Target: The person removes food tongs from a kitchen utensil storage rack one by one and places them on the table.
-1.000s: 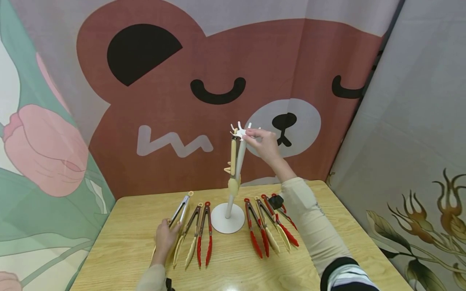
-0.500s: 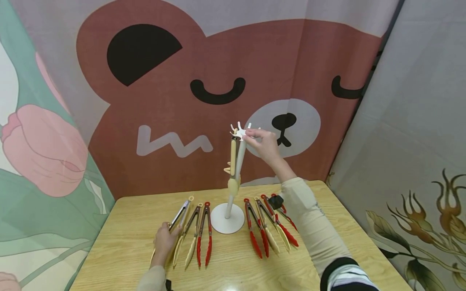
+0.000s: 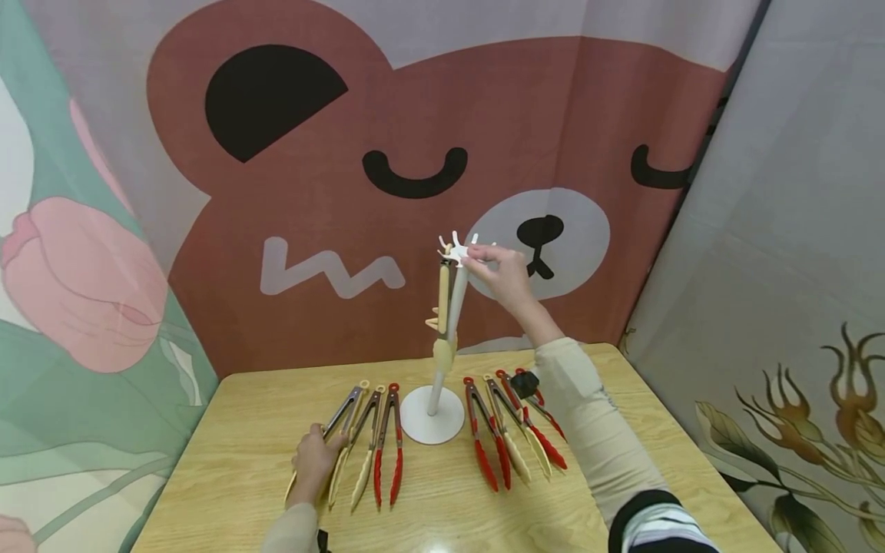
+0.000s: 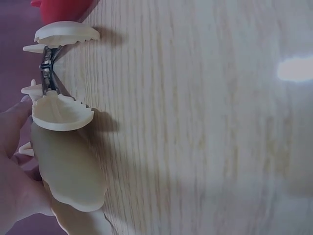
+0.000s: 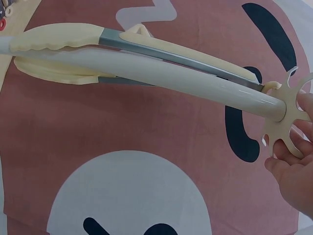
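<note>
At the table's left, my left hand [image 3: 314, 461] grips cream-tipped tongs [image 3: 340, 411]. Their cream head [image 4: 73, 169] shows beside the fingers in the left wrist view, close over the wood. My right hand [image 3: 506, 278] pinches the hooked top [image 5: 288, 110] of a white stand [image 3: 456, 299] between thumb and fingers. From one hook on the stand's left hangs another pair of cream tongs [image 3: 443, 299] by its ring, its two heads on either side of the pole. Part of the hooked top is hidden by my right fingers.
Cream tongs [image 3: 366, 438] and red tongs [image 3: 389, 445] lie left of the round base [image 3: 442, 432]. Several more red and cream tongs [image 3: 501, 430] lie to its right, partly under my right forearm. A bear-print curtain [image 3: 311, 322] hangs behind the wooden table [image 3: 228, 430].
The tongs in my left hand have tipped lower, their ring end sinking towards the table and the other tongs. My right hand and the stand have stayed put.
</note>
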Demonstrator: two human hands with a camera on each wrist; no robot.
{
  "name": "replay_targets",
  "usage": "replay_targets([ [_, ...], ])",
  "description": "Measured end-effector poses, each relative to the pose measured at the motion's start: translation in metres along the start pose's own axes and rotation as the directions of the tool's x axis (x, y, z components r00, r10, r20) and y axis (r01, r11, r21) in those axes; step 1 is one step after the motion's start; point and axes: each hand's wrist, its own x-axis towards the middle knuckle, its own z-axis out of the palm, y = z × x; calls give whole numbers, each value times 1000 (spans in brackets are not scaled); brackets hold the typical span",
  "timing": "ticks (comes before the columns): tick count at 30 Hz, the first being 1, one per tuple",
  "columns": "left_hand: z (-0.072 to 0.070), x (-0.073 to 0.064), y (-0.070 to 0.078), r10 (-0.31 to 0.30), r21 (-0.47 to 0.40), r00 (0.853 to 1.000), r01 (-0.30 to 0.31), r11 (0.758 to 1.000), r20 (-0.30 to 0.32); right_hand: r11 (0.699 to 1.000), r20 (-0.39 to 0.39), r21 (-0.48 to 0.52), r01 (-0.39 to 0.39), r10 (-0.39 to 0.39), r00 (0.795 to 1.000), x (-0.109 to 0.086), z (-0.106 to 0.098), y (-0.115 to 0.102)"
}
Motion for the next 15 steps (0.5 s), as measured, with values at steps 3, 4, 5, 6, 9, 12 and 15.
replay_targets([
  [3,2,1,-2,-1,24,1000,2,1000,-13,1000,6,6,2,-2,1000,0,0,0],
  [4,3,1,-2,-1,32,1000,1,999,-18,1000,8,7,3,-3,1000,0,0,-1],
  [5,4,1,-3,1,39,1000,0,999,-23,1000,9,10,3,-3,1000,0,1,-1],
  [6,4,1,-4,-2,42,1000,3,999,-26,1000,10,11,2,-3,1000,0,1,-1],
  [9,6,2,-5,-3,49,999,5,999,-38,1000,14,14,2,-2,1000,1,1,-3],
  [12,8,2,-6,-6,52,999,8,999,-46,1000,13,7,5,-5,1000,1,1,-4],
  [15,9,2,-6,-8,65,999,12,998,-51,1000,8,2,7,-7,1000,1,2,-4],
])
